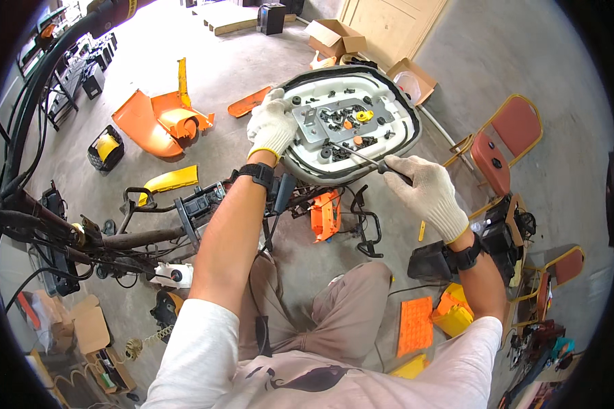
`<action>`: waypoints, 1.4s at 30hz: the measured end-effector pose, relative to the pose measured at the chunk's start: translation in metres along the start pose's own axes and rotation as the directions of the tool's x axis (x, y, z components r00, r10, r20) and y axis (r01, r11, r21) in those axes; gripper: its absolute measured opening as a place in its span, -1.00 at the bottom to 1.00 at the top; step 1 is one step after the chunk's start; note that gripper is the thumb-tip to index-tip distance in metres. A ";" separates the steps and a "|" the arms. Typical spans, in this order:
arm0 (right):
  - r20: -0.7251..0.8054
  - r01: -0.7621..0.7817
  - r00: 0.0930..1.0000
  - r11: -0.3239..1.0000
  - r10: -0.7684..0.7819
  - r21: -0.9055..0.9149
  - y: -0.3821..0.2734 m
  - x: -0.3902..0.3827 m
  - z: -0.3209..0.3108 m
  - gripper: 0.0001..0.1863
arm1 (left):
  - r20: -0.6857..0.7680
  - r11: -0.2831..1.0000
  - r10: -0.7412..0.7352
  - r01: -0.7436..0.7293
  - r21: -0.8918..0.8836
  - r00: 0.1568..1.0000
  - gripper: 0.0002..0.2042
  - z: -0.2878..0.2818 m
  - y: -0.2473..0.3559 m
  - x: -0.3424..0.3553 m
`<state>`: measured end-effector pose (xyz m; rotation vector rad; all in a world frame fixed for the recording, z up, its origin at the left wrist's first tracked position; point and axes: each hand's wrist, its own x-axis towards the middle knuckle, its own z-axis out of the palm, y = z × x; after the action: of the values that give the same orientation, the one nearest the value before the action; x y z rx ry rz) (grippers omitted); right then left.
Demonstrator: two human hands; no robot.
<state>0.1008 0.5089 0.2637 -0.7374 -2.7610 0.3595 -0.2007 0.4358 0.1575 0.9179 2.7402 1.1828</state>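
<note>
Pointing aslant, left and forward: screwdriver [383,165]

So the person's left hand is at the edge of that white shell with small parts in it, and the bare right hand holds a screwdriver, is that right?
Not quite: the right hand isn't bare. The head view shows it in a pale glove. It does hold the screwdriver, and the left hand is at the edge of the white shell.

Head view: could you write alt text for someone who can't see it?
A gloved right hand points a screwdriver into a grey-rimmed white shell holding small parts; the gloved left hand is at its left edge. Orange panels lie on the floor at left, red chairs at right.
</note>
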 end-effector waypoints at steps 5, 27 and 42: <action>0.019 -0.072 0.997 0.976 0.070 0.203 0.022 0.002 0.011 -0.56 | 0.040 0.999 -0.033 0.031 0.031 0.999 -0.67 -0.003 0.004 -0.003; 0.167 -0.143 0.981 0.949 0.099 0.282 0.040 0.008 0.000 -0.58 | 0.014 0.999 0.010 -0.011 0.041 1.000 -0.66 0.002 -0.002 0.001; 0.457 -0.591 0.777 0.251 0.433 0.767 0.008 -0.023 0.055 -0.49 | 0.011 0.999 0.025 -0.025 0.029 1.000 -0.67 0.000 -0.001 -0.001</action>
<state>0.1067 0.4946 0.2058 -1.2605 -1.7848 1.9035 -0.2003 0.4352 0.1564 0.9620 2.7529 1.1407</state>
